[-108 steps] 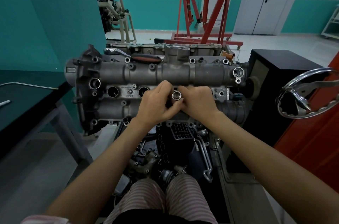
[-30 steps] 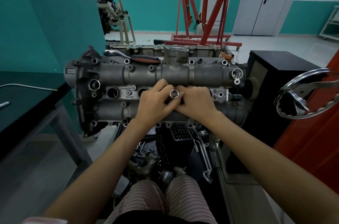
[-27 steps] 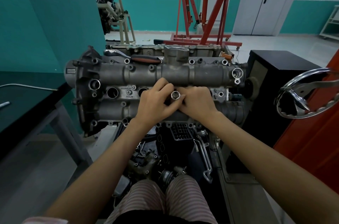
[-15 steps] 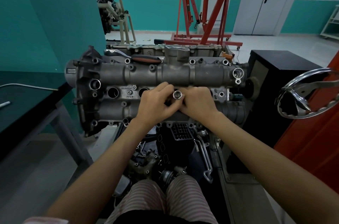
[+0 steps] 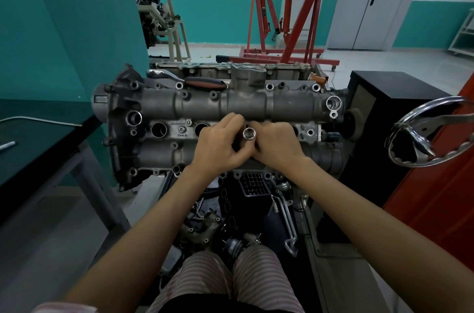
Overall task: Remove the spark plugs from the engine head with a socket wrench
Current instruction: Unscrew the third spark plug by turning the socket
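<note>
The grey engine head (image 5: 205, 105) lies across the stand in front of me, with two open spark plug wells (image 5: 158, 130) to the left of my hands. A shiny socket (image 5: 249, 133) stands up out of the third well, its open end facing me. My left hand (image 5: 220, 146) and my right hand (image 5: 277, 144) both pinch the socket from either side with curled fingers. The well under the hands is hidden. A ratchet with a black and orange handle (image 5: 202, 82) lies on the far edge of the head.
A dark green bench (image 5: 38, 143) with a metal rod stands at the left. At the right are a black cabinet (image 5: 395, 107) and a chrome handwheel (image 5: 423, 133). Loose engine parts (image 5: 256, 200) lie below the head. A red engine crane (image 5: 289, 12) stands behind.
The socket has wobbled slightly between my fingers while both hands stay on it in the same place. Nothing else has moved.
</note>
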Action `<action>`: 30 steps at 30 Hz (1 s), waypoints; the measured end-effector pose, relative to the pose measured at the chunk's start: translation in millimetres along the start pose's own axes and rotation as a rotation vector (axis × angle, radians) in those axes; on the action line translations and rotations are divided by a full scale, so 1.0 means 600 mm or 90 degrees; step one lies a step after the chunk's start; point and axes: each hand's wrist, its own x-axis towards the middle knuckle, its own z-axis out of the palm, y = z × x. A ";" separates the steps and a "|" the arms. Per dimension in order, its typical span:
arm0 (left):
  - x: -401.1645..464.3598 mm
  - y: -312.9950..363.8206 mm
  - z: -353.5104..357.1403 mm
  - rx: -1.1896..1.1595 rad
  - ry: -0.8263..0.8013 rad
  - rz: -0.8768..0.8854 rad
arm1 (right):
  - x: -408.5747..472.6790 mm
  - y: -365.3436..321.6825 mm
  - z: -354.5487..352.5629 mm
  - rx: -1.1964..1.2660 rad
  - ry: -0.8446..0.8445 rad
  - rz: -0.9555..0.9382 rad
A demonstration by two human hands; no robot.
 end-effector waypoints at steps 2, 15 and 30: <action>0.000 0.001 0.001 0.015 -0.001 -0.005 | -0.002 0.000 0.001 0.038 0.006 0.003; 0.001 -0.002 0.004 0.009 -0.007 0.001 | -0.004 -0.002 0.004 0.028 0.002 0.002; -0.001 -0.004 0.004 0.001 0.010 -0.025 | -0.003 0.000 0.004 0.013 -0.008 0.031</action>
